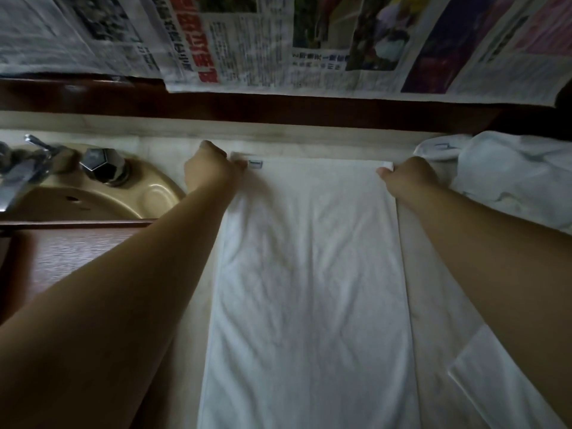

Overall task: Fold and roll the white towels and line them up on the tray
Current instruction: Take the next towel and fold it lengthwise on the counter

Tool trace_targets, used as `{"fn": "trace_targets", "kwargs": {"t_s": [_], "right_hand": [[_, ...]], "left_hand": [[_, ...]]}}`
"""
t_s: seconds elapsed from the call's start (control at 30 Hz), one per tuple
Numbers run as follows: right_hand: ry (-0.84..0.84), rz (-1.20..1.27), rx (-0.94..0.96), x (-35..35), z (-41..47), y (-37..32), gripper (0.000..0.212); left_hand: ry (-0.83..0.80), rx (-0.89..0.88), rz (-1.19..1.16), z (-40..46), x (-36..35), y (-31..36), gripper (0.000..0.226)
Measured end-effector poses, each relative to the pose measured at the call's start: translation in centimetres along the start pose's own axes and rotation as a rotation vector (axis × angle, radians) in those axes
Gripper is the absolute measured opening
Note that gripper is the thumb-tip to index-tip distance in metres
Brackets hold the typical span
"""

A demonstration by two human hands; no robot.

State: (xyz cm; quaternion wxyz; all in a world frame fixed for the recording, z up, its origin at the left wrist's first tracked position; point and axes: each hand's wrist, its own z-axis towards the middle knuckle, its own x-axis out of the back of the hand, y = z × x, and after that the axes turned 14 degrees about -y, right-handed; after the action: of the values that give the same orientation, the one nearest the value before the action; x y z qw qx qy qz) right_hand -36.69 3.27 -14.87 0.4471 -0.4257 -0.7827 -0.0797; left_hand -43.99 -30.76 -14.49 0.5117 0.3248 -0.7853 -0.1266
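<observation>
Head view, steeply down, close.

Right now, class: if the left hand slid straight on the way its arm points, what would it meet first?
The left hand, pinching the white towel's far corner, points away toward the wall. It would probably meet the pale ledge first, then the dark wood trim; depth is uncertain.
</observation>
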Motion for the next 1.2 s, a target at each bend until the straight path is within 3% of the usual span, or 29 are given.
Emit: {"fn": "trace_targets", "kwargs": {"t_s": [0.13, 0.27, 0.4, 0.47, 0.53, 0.67, 0.77, 0.87, 0.93, 1.03, 1.2], "right_hand": [[-0.028, -0.031, 0.032, -0.2, -1.0, 0.2, 0.056], [-0.103, 0.035, 0.137, -0.4, -1.6, 2.3, 0.056], [-0.104, 0.02, 0.185, -1.2, -4.1, 3.8, 0.038], [-0.09, 0.014, 0.224, -1.6, -5.6, 4.2, 0.033], [-0.08, 0.043, 0.265, -1.7, -6.5, 4.7, 0.031], [-0.059, 0.219, 0.377, -0.6, -8.1, 4.9, 0.03], [-0.035, 0.374, 0.459, 0.5, -9.6, 4.2, 0.013], [-0.038, 0.427, 0.486, 0.9, -10.7, 3.9, 0.013], [-0.034, 0.463, 0.465, 0.7, -11.3, 3.8, 0.011], [-0.058, 0.54, 0.441, -0.1, -12.0, 3.7, 0.014], [-0.032, 0.484, 0.539, -1.7, -14.1, -0.1, 0.017]], "left_hand": [[0.028, -0.018, 0.003, -2.5, -1.3, 0.9, 0.055], [0.039, -0.176, 0.033, -12.8, -5.6, 2.1, 0.062], [-0.277, -0.3, 0.201, -25.0, -11.3, 2.3, 0.052], [-0.446, -0.273, 0.265, -29.0, -13.6, 2.5, 0.056], [-0.506, -0.237, 0.313, -31.4, -15.4, 2.7, 0.061], [-0.502, -0.157, 0.397, -33.3, -17.4, 2.9, 0.068], [-0.464, -0.124, 0.392, -33.6, -18.1, 3.0, 0.049], [-0.446, -0.109, 0.232, -34.0, -18.2, 2.9, 0.019], [-0.445, -0.042, 0.012, -34.4, -17.6, 2.2, 0.012], [-0.424, 0.014, -0.225, -35.0, -16.1, 0.1, 0.017], [-0.23, 0.046, -0.343, -34.7, -12.1, -3.4, 0.025]]}}
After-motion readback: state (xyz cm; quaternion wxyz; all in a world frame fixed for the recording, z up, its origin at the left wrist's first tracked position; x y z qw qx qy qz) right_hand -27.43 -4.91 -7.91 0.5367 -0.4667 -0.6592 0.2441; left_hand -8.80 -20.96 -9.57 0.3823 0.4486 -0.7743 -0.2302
